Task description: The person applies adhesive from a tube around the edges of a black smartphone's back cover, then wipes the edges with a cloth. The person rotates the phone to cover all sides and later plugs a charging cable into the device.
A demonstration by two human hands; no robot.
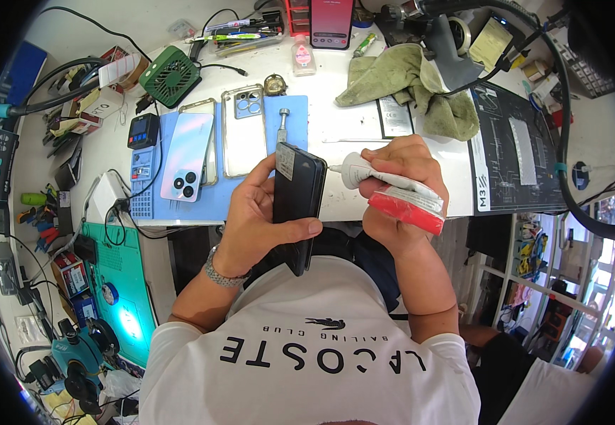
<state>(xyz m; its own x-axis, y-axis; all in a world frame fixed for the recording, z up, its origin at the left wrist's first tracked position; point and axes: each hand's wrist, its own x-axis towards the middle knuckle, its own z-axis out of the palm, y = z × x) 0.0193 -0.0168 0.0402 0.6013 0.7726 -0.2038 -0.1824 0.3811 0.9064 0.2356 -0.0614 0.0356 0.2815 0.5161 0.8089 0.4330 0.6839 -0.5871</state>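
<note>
In front of my chest my left hand grips a dark phone on edge, thumb across its lower part, a pale label near its top end. My right hand is closed round a white and red squeeze tube, whose thin nozzle points left, at the upper right edge of the phone; I cannot tell if it touches. Beyond them on a blue mat lie a pale iridescent phone, a clear case and a small metal tool. A thin pale tool lies behind my right hand.
The white desk carries a green fan, an olive cloth, an upright phone and a black mat. At left are cables, a teal mat and a microscope. Another person is at lower right.
</note>
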